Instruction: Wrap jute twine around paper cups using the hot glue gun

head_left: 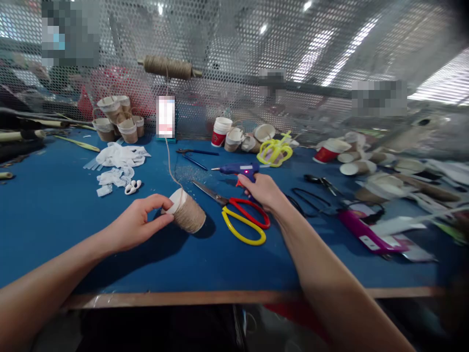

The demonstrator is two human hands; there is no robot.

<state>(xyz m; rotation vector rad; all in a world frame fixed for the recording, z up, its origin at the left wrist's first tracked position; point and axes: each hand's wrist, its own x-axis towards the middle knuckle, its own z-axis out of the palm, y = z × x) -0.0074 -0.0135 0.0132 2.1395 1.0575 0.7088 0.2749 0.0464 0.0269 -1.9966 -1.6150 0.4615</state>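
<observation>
My left hand [144, 220] grips the rim of a paper cup [189, 214] wrapped in brown twine, thumb outside and fingers reaching into its mouth. The cup is tilted on its side just above or on the table; I cannot tell which. From its rim a strand of twine [169, 161] runs up to a twine spool [166, 67] on a rod. My right hand [262, 189] is wrapped round the handle of a blue glue gun [240, 169], whose nozzle points left. Scissors [245, 220] with one red and one yellow handle lie between the hands.
Twine-wrapped cups [126, 128] stand at the back left, near white lace [120, 156]. Pliers [198, 152], stacked red-and-white cups [222, 132] and a yellow-green coil [274, 151] lie further back. At right are black cable, a purple power strip [370, 232] and more cups. Perforated metal mesh rises behind.
</observation>
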